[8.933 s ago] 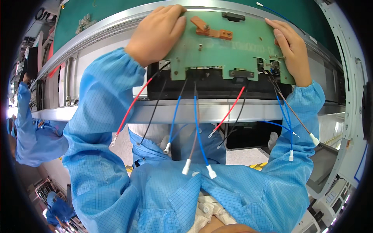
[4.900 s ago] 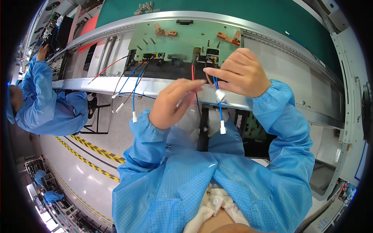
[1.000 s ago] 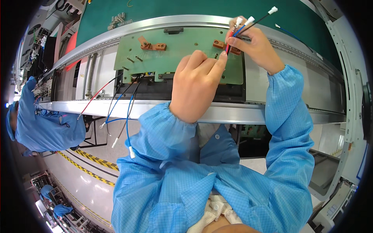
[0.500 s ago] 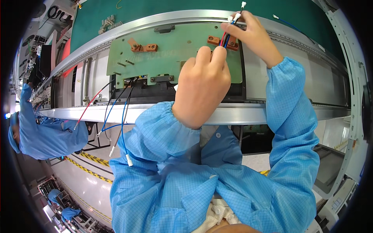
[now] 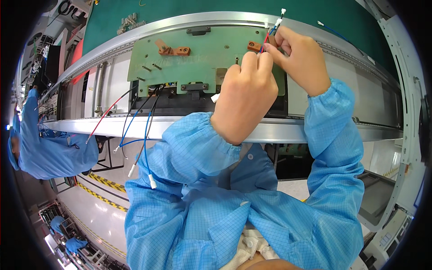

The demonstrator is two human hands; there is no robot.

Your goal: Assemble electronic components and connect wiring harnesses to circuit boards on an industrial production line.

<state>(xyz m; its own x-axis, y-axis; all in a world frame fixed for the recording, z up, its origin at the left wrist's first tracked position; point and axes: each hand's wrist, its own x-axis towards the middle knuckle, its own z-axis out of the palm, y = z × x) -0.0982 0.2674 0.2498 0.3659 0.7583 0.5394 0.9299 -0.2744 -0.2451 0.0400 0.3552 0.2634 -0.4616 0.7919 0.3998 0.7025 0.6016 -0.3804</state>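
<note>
A small bundle of red, blue and black wires (image 5: 265, 40) with white end connectors stands up over the right part of a green fixture board (image 5: 202, 69). My left hand (image 5: 246, 96) is closed round the lower part of the bundle, its back hiding the exact grip. Against the wires just above, the thumb and bent fingers of my right hand (image 5: 303, 58) are closed. Beside them, a brown clamp block (image 5: 254, 46) is partly covered; a second brown block (image 5: 180, 51) sits on the board's left half.
Loose red, blue and black leads (image 5: 147, 130) hang over the near metal rail (image 5: 279, 131). Small metal parts (image 5: 129, 23) and a blue wire (image 5: 335, 32) lie on the green mat (image 5: 180, 10) beyond. A co-worker in blue (image 5: 56, 150) is at the left.
My right hand has moved down along the wires, closer to my left hand, its fingers more curled. The left hand keeps its hold. The whole view has shifted slightly.
</note>
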